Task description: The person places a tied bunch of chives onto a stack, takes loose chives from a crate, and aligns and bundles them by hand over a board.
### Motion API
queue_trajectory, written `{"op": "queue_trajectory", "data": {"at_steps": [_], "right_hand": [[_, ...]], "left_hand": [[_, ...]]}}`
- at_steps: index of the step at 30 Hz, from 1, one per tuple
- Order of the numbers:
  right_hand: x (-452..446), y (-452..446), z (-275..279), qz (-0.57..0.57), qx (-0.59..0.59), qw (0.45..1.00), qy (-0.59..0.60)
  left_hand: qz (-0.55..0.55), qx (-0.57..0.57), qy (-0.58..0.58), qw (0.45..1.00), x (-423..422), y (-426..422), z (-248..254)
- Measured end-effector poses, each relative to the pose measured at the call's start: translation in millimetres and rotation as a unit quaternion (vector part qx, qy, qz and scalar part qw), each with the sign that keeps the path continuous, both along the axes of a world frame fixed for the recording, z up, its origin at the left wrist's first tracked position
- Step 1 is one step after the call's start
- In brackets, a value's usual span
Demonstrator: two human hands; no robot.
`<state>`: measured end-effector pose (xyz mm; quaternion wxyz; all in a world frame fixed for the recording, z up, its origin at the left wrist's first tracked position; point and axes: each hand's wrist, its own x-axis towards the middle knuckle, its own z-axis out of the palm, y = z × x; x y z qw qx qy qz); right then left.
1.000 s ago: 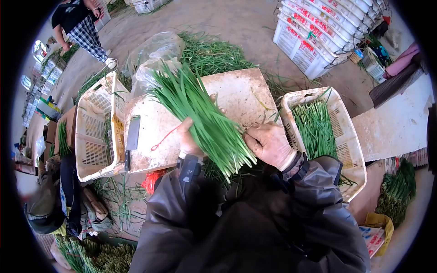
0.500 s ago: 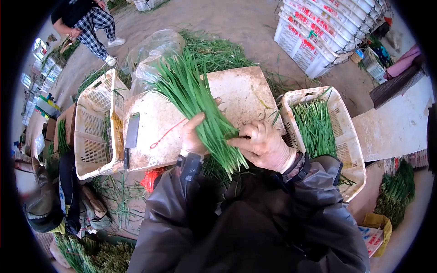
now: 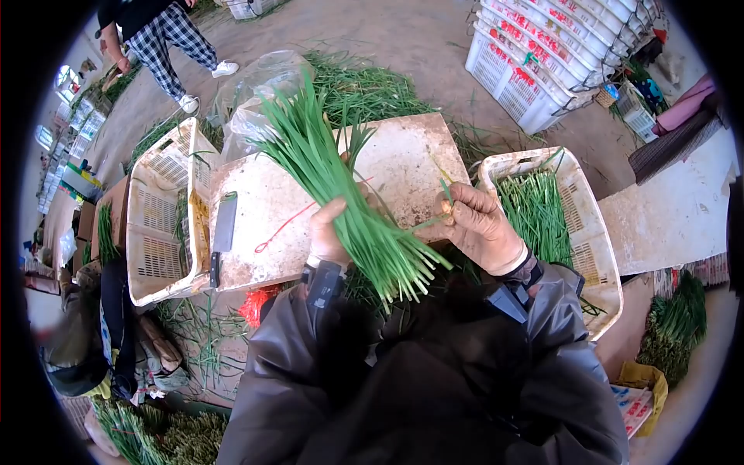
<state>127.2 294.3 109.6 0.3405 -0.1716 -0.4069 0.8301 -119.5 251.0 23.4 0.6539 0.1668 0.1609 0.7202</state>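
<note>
My left hand [image 3: 332, 232] is closed around a bunch of garlic chives [image 3: 341, 186], held tilted over the near edge of a dirty white board [image 3: 403, 155]. The leaves point up and away to the left, and the pale cut ends face down toward me. Right of the bunch, my right hand [image 3: 484, 229] pinches a thin green chive leaf [image 3: 428, 224] between thumb and fingers. A red tie [image 3: 287, 226] lies on the board, partly under the bunch. A cleaver [image 3: 224, 229] with a black handle rests at the board's left edge.
A white crate [image 3: 159, 217] stands at the left. Another crate [image 3: 601, 248], at the right, holds chives [image 3: 535, 209]. Loose leaves [image 3: 364, 89] and a clear plastic bag [image 3: 271, 77] lie beyond the board. Stacked crates [image 3: 535, 62] stand behind; a person [image 3: 163, 43] is at far left.
My right hand has moved right, away from the bunch, with a leaf in its fingers. The cut ends have fanned out and swung slightly right. The person at far left has shifted their legs.
</note>
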Motion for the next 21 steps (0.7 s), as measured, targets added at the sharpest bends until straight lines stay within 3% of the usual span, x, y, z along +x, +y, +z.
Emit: {"op": "queue_trajectory", "data": {"at_steps": [2,5,6,7,8,9,11,12,13,16,19,21], "right_hand": [[7.2,9.3,-1.7,0.029,0.066,0.997,-0.035],[14.9,17.0,8.2,-0.049,0.003,0.994,0.097],[24.4,30.6,7.9,-0.068,0.032,0.994,0.080],[33.3,42.5,5.7,-0.116,0.158,0.974,-0.115],[39.7,53.0,6.8,-0.143,0.263,0.901,-0.313],[46.1,57.6,8.1,-0.143,0.401,0.700,-0.574],[45.8,60.0,-37.0,-0.154,0.457,0.549,-0.683],[53.8,66.5,-67.9,-0.134,0.549,0.593,-0.574],[39.4,53.7,-36.0,0.015,0.455,0.677,-0.579],[0.2,24.5,-27.6,0.175,0.287,0.843,-0.419],[-32.4,4.4,-49.5,0.215,0.337,0.840,-0.366],[-49.5,-9.4,-62.1,0.219,0.244,0.920,-0.215]], "left_hand": [[0.021,-0.015,-0.003,1.000,-1.1,-2.1,4.4],[0.045,-0.039,-0.011,0.998,-2.5,-7.8,18.2],[0.037,-0.037,-0.017,0.998,-5.3,-10.6,22.5],[0.030,-0.035,-0.023,0.999,-8.3,-12.9,24.4],[0.029,-0.037,-0.017,0.999,-12.0,-14.7,23.0],[0.028,-0.038,-0.011,0.999,-16.6,-16.3,19.5],[0.025,-0.040,0.001,0.999,-22.9,-16.6,8.9],[0.050,-0.031,-0.009,0.998,-24.0,-12.4,-0.9],[0.035,-0.029,0.008,0.999,-24.1,-13.7,0.9],[0.026,-0.014,0.020,0.999,-19.5,-15.6,6.7],[-0.027,-0.015,0.016,0.999,-18.3,-17.1,3.2],[-0.030,-0.044,0.011,0.999,-18.9,-17.7,-3.2]]}}
